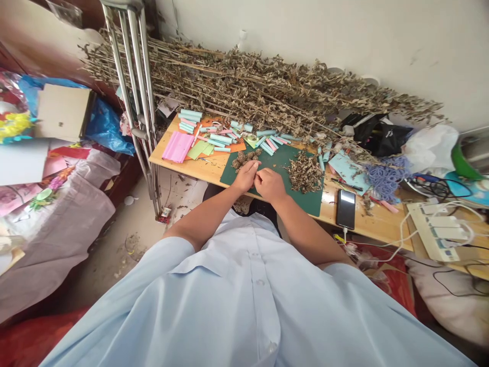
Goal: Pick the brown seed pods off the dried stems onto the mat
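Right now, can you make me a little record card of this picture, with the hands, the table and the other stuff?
Left hand: touching the right hand, above a dark green cutting mat
Right hand: pressed to the left hand; anything held is hidden
Nearest things: crumbled dry brown leaves in two heaps on the mat
Table: light wooden table
Also on table: pale blue paper rolls, pink paper sheets, black smartphone
Behind: long dried leafy stems, silver metal crutches

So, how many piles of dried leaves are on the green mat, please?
2: a smaller pile at the top left of the green mat, a larger pile at its right.
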Demonstrator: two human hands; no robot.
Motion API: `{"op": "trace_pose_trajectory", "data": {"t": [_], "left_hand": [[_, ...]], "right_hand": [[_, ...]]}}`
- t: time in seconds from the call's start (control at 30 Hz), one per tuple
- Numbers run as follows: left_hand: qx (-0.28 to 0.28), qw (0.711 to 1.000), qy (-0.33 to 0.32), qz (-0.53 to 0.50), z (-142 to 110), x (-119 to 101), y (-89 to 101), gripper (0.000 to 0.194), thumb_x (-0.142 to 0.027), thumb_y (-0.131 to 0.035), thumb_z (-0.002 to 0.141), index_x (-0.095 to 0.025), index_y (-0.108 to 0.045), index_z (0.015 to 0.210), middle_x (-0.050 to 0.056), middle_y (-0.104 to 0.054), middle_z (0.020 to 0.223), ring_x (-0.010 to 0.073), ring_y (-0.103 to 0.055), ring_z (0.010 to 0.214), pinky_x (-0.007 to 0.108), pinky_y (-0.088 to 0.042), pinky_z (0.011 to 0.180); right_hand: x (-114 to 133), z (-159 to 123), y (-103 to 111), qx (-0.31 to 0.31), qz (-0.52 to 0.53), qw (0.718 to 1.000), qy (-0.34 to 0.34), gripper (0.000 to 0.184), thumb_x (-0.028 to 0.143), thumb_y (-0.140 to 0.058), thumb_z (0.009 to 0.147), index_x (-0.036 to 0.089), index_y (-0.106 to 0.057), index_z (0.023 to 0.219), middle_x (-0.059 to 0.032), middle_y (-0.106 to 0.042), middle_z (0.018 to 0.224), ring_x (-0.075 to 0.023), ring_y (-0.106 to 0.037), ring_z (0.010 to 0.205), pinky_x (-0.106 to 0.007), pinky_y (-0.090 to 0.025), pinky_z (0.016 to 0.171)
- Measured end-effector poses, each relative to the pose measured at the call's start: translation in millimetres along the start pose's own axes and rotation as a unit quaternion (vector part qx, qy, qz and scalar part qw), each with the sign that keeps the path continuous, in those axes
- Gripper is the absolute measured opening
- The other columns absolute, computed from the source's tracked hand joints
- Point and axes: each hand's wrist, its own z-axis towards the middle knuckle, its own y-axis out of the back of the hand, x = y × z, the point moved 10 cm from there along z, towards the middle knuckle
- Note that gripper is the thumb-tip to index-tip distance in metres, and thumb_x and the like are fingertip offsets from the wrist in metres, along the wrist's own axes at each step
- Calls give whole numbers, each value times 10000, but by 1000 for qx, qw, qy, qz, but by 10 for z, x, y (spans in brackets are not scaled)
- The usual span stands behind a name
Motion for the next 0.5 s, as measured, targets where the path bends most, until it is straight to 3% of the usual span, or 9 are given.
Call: {"op": "trace_pose_trajectory", "data": {"t": [0.17,0.23,0.3,0.37,0.43,0.5], "left_hand": [[1,1000,11,-2,10,34,12,379,-519,-528,984,-206,-611,1182,-62,-403,531,97,-356,396,247,-276,422],[7,1000,23,-13,13,61,3,411,-549,-535,973,-210,-602,1196,-75,-372,512,92,-338,381,238,-267,421],[9,999,27,-24,15,76,0,445,-581,-540,960,-216,-592,1209,-85,-353,495,89,-328,370,228,-254,419],[9,999,27,-32,16,79,-3,467,-597,-537,955,-217,-582,1222,-89,-352,487,87,-325,364,223,-242,417],[12,999,28,-36,13,79,-11,473,-596,-531,960,-211,-574,1230,-92,-342,490,82,-313,362,222,-232,419],[16,999,31,-38,8,75,-20,478,-600,-517,968,-206,-566,1235,-95,-319,499,75,-292,364,222,-219,422]], "right_hand": [[-171,3,-44,-38,116,989,-81,156,288,-529,870,236,-623,757,-64,-685,791,-220,-619,778,-350,-502,800],[-326,-32,-176,-31,224,961,-159,168,345,-523,868,238,-621,783,-38,-672,719,-210,-620,693,-350,-523,724],[-451,-95,-345,-19,330,913,-237,211,396,-497,884,236,-620,823,-18,-655,661,-201,-613,611,-345,-529,636],[-493,-138,-416,-17,372,888,-270,254,431,-479,907,229,-628,865,-18,-660,658,-202,-618,594,-346,-535,607],[-436,-121,-310,-29,323,918,-229,273,434,-484,931,224,-654,892,-43,-692,738,-215,-652,688,-355,-554,676],[-264,-83,-128,-36,220,966,-131,281,404,-474,966,224,-687,931,-79,-718,888,-233,-671,867,-366,-552,813]]}}
